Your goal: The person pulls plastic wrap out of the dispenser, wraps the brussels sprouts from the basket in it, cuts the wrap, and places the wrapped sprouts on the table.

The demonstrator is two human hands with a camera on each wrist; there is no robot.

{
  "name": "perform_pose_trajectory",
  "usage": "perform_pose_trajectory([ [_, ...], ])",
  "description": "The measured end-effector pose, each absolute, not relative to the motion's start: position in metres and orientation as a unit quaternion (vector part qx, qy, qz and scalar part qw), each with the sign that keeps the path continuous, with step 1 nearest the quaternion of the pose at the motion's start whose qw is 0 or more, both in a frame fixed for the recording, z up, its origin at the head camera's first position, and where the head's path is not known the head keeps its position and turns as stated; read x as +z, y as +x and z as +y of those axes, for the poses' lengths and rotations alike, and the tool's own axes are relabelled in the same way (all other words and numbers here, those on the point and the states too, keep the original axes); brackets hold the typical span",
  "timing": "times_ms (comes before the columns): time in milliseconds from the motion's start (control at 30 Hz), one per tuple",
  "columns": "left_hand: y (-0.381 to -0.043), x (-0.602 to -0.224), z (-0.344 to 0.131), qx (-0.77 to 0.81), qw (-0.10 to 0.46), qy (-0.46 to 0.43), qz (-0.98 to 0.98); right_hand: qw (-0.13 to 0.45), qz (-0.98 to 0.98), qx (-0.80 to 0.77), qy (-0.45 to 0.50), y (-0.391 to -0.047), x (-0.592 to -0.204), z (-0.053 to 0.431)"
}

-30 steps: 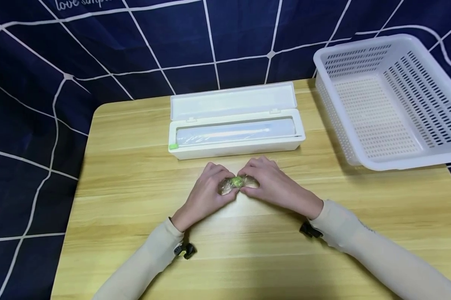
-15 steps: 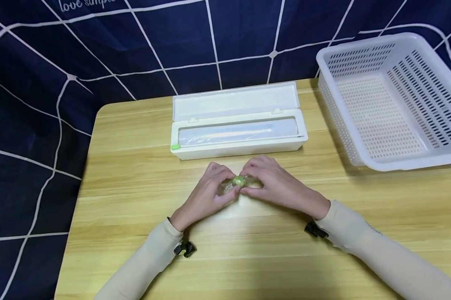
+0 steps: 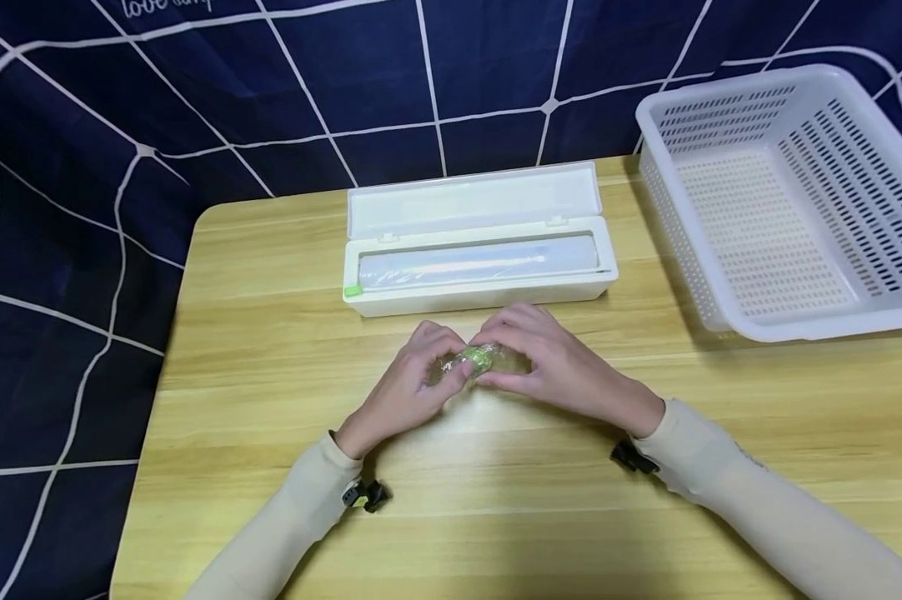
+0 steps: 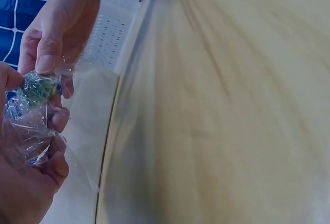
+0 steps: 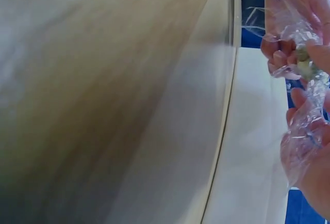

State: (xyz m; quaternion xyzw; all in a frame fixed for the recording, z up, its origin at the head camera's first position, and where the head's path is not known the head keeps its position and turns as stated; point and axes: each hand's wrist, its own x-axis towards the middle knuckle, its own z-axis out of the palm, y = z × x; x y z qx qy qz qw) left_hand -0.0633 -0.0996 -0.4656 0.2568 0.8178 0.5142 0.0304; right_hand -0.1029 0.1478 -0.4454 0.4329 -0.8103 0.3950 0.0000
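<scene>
Between my two hands, in the head view, a small green thing (image 3: 479, 358) is wrapped in crinkled cling film (image 3: 505, 360); its kind is hard to tell. My left hand (image 3: 412, 379) pinches the wrap on the left side, its thumb lying against the green lump. On the other side my right hand (image 3: 552, 358) holds the film with bent fingers and thumb. Both wrist views show loose transparent film (image 4: 28, 141) bunched in the hands around the green lump (image 5: 307, 68). Parts of the bundle are hidden behind fingers.
Just beyond the hands stands a white dispenser box (image 3: 481, 298), lid raised, with a roll of cling film (image 3: 481, 258) inside. A white perforated basket (image 3: 679, 225) sits at the back right of the wooden table (image 3: 271, 333). Dark blue gridded cloth (image 3: 376, 92) hangs behind.
My left thumb has shifted onto the green lump, and the left hand has moved slightly left. The fingers of my right hand have edged closer to the lump. Box and basket stay put.
</scene>
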Motion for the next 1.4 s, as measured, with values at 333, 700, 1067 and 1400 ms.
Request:
perform_pose_trajectory([
  [333, -0.063, -0.462, -0.100, 0.549, 0.059, 0.257, 0.793, 0.024, -0.777, 0.412, 0.475, -0.105, -0.445, 0.151],
  [700, -0.064, -0.462, -0.098, 0.552, 0.055, 0.271, 0.787, 0.025, -0.777, 0.398, 0.488, -0.105, -0.441, 0.156],
  [1067, -0.063, -0.457, -0.103, 0.556, 0.041, 0.272, 0.785, -0.002, -0.774, 0.398, 0.492, -0.108, -0.437, 0.157],
  [1400, -0.063, -0.457, -0.103, 0.579, 0.034, 0.290, 0.761, -0.054, -0.770, 0.426, 0.471, -0.107, -0.433, 0.162],
])
